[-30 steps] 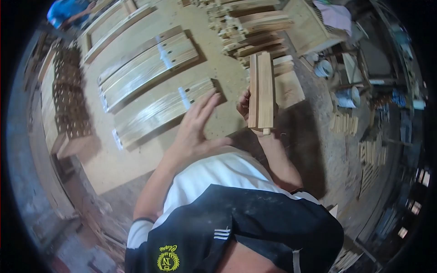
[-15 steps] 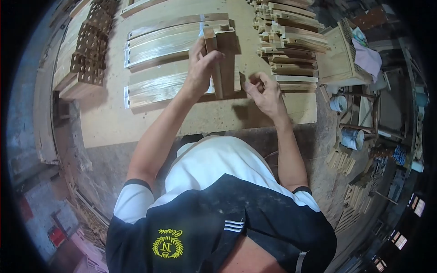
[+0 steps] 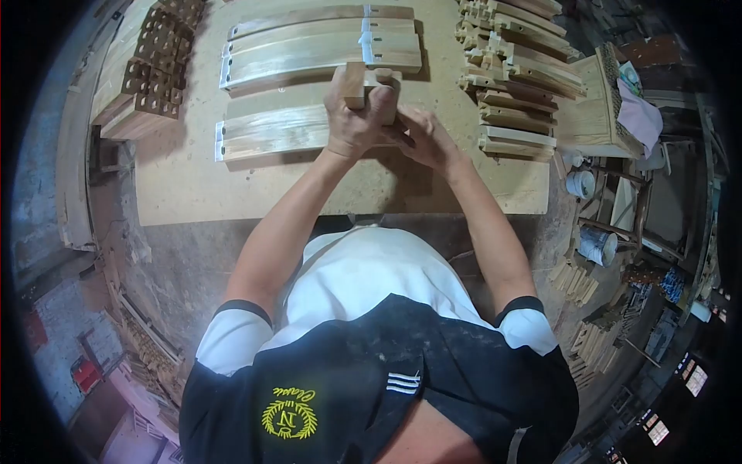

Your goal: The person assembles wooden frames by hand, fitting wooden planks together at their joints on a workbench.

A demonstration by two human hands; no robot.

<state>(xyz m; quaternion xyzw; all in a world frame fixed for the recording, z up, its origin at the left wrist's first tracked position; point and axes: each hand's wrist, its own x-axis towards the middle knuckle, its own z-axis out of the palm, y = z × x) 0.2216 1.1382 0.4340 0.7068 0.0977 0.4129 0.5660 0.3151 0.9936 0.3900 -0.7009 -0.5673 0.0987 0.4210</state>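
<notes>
- The left hand [image 3: 352, 131] is closed around wooden pieces [image 3: 354, 83], its thumb across their near side; their ends rise above the grip, and their exact number is hard to tell.
- The right hand [image 3: 429, 139] is just right of those pieces, its fingers curled in at their lower right side; whether it grips them cannot be told.
- Both hands and the pieces are over the table [image 3: 301, 189], back from its near edge and well apart from both near corners.
- A wrapped bundle [image 3: 270, 133] lies just left of the left hand, its right end hidden by that hand.
- A larger wrapped bundle [image 3: 297, 56] lies beyond it, farther from the near edge.
- Slotted slats [image 3: 519, 116] lie along the table's right edge, right of the right hand.
</notes>
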